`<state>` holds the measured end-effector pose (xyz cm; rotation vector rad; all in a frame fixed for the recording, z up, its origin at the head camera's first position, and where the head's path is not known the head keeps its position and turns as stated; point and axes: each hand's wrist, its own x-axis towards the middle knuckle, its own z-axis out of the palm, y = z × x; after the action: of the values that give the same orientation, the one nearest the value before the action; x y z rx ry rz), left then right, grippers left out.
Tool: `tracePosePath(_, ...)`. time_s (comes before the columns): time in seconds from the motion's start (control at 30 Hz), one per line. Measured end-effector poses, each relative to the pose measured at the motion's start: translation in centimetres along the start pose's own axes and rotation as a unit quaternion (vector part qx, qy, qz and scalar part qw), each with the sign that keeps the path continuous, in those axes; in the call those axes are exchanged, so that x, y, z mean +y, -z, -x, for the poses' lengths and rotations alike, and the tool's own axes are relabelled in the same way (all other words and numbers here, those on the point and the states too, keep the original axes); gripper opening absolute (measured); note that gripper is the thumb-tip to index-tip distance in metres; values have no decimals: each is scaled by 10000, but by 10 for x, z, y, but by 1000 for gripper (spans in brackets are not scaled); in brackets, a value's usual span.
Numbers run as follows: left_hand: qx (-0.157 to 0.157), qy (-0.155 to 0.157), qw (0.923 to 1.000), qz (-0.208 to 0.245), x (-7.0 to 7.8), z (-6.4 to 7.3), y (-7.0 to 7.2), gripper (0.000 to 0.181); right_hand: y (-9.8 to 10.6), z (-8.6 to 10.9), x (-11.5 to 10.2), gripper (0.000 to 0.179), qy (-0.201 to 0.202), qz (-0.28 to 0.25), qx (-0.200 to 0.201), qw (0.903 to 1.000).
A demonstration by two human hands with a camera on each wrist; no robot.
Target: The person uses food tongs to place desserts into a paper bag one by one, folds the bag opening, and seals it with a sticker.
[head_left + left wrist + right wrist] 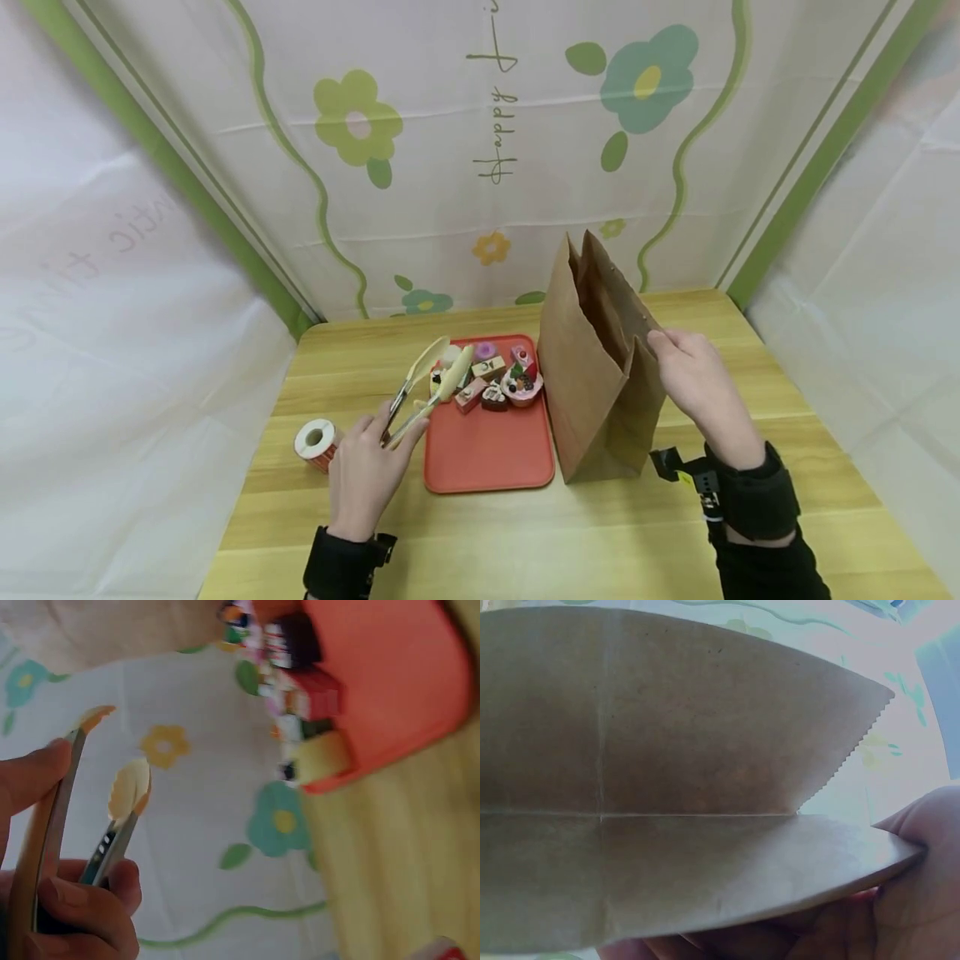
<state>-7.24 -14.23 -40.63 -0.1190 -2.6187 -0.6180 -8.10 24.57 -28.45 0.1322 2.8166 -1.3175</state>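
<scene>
My left hand (367, 479) grips a pair of tongs (452, 372) with cream-coloured tips and metal arms. The tips stand apart with nothing between them, over the left side of the red tray (487, 462). On the tray's far half sit several small toy cakes, among them a fruit-topped cupcake (521, 387), a chocolate piece (494, 396) and a pink block cake (470, 395). To the right stands a brown paper bag (581, 400), upright with its mouth open. My right hand (693, 379) pinches the bag's right rim, thumb inside and fingers behind the paper (705, 877).
A roll of stickers (317, 442) stands on the wooden table (480, 550), left of the tray. Behind the table hangs a flowered cloth (450, 167). White cloth walls with green edges close off both sides.
</scene>
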Motion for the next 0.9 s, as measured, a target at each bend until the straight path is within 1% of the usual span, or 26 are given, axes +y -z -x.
tracePosePath(0.07,-150,37,9997,-184,-10,5,-9,68,0,0,0,48,1,20,1,10000)
tracePosePath(0.17,-348,-69,9983,-471,-23,9,-20,66,0,-1,0,49,30,47,33,10000)
tracePosePath(0.33,-810,-293,9930,-809,-36,8,-29,63,0,-1,1,48,13,25,44,10000)
tracePosePath(0.47,-1059,-381,9887,-992,-42,7,-31,61,0,-1,1,47,-31,2,46,10000)
tracePosePath(0.7,-1240,-549,9845,-1111,-48,6,-36,58,0,-2,2,46,-38,-50,40,10000)
tracePosePath(0.9,-1454,-633,9797,-1225,-49,9,-38,58,0,-1,1,46,-31,-96,31,9999)
